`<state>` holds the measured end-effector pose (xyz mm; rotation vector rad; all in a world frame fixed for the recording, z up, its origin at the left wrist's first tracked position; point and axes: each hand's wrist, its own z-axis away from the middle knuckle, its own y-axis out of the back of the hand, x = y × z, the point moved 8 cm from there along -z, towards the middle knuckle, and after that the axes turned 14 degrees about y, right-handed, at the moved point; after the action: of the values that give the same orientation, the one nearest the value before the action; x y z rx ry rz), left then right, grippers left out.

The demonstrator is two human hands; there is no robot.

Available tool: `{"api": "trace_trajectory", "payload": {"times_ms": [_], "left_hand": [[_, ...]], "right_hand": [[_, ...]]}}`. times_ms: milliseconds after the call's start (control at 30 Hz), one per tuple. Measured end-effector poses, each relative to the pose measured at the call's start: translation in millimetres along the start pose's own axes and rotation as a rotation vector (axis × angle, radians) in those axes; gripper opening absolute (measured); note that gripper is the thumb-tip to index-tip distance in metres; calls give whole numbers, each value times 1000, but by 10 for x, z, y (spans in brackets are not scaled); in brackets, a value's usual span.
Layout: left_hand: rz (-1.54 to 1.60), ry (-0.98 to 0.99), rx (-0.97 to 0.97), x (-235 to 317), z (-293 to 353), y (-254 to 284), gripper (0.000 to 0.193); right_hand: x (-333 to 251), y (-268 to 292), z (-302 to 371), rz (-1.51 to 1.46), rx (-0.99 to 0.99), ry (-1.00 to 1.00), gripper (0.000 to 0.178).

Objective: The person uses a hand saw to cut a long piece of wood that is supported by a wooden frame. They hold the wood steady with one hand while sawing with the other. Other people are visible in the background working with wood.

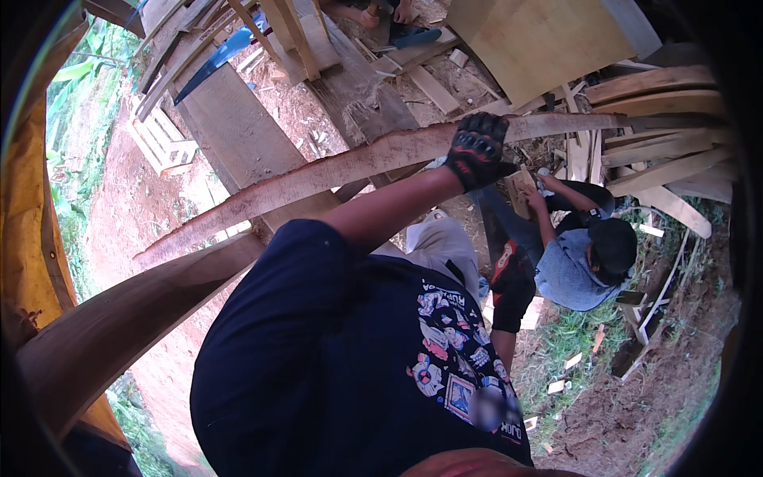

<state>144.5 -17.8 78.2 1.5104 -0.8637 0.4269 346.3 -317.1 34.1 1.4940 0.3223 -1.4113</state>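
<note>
A long wooden board [373, 155] with a rough, bark-edged side spans the view from the left to the stack at the right. My left hand [477, 151], in a black padded glove with red marks, is closed over it right of the middle. Lower down, beside my dark printed shirt, is my right hand [513, 272] in a black and red glove. Its fingers are not clear enough to show whether they are bent or hold anything. A crouching person [584, 258] in a grey top and dark cap has their hands near a small piece of wood [522, 191].
Long curved boards [660, 99] are stacked at the right. A plywood sheet [540, 44] leans at the top. Thick planks [246, 127] lie at the upper left, near a blue pointed object [218, 63]. A rounded timber [127, 326] crosses the lower left. Another person's hands [369, 16] show at the top.
</note>
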Motion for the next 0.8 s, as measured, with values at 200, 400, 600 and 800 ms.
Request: {"api": "trace_trajectory", "payload": {"times_ms": [200, 400, 600, 800], "left_hand": [[-287, 209, 98, -1003, 982, 1211, 103], [-384, 321, 67, -1635, 1388, 1771, 94], [-428, 237, 123, -1692, 1513, 1659, 82], [-438, 285, 147, -1637, 1305, 1406, 84]], "right_hand": [[-239, -269, -81, 308, -50, 341, 41], [-188, -458, -210, 128, -199, 152, 35], [-87, -522, -327, 44, -185, 151, 34], [-189, -175, 28, 96, -167, 280, 30]]}}
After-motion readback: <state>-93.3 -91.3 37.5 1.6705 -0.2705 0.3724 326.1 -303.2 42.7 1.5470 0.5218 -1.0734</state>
